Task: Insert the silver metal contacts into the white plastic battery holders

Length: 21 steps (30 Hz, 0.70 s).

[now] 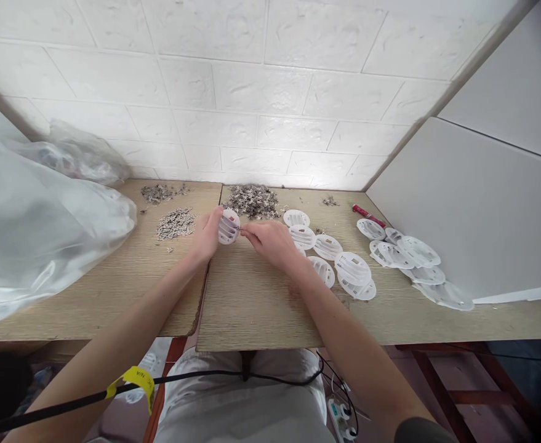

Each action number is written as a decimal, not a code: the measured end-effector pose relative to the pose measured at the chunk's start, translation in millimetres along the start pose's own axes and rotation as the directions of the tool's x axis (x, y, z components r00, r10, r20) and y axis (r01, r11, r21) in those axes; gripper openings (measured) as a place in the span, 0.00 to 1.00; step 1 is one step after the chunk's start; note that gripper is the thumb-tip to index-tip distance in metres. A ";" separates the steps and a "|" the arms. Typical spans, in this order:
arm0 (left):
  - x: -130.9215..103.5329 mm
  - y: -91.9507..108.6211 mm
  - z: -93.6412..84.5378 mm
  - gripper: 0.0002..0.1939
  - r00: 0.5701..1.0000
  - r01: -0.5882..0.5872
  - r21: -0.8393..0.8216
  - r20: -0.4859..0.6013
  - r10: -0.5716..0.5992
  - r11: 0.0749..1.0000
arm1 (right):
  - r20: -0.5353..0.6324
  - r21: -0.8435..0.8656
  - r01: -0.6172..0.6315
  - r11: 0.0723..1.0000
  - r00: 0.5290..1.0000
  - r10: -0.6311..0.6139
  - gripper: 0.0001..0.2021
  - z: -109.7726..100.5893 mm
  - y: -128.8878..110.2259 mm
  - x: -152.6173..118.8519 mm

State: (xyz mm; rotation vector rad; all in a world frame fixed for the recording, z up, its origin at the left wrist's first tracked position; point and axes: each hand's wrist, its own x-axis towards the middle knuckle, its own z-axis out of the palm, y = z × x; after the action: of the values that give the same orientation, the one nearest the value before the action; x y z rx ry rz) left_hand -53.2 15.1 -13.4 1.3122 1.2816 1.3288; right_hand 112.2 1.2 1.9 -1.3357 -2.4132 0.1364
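Note:
My left hand [208, 236] grips a round white slotted plastic piece [228, 229] by its left side, holding it above the table. A small red patch shows near the top of the piece. At its right edge, my right hand [270, 241] is closed in a pinch; a thin dark tip shows at the fingertips, too small to name. Beyond the hands lies a heap of small metal parts [252, 201]. To the left are a flat pile of shiny metal clips [176, 224] and a smaller pile of metal bits [156, 194].
More white plastic pieces [353, 268] lie right of my right hand, and another overlapping row [418, 251] rests by the grey panel [482, 209]. A red tool or pen [368, 215] lies behind them. A clear plastic bag [44, 221] covers the table's left side. A black cable [205, 374] crosses my lap.

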 end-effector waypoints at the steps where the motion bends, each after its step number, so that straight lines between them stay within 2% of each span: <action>1: 0.7 0.2 0.2 0.22 1.000 0.016 -0.020 -0.006 -0.016 1.000 | -0.010 0.008 -0.009 1.000 1.000 0.009 0.18 -0.7 1.0 0.0; 5: 1.3 1.4 2.0 0.20 0.997 0.046 -0.088 -0.050 -0.050 0.995 | -0.029 0.029 -0.033 0.999 0.999 0.033 0.17 0.1 3.1 0.2; 10: -0.1 0.8 2.7 0.20 0.998 0.054 -0.097 -0.014 -0.056 0.994 | -0.052 0.052 -0.001 0.999 0.999 0.004 0.18 3.4 2.0 1.2; 14: 0.9 -0.6 2.9 0.18 0.997 0.059 -0.113 -0.036 -0.063 0.992 | -0.044 0.054 -0.006 0.999 0.999 0.008 0.18 3.2 1.4 0.9; 21: 2.1 -0.5 3.0 0.18 0.996 0.083 -0.184 -0.010 -0.086 0.979 | -0.052 0.036 -0.008 0.999 0.999 0.010 0.17 3.4 1.3 0.7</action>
State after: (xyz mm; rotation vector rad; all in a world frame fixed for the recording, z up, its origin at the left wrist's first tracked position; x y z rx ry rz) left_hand -50.5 17.5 -13.9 1.1085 1.1834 1.3670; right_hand 111.7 2.9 -1.4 -1.3183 -2.3512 0.1441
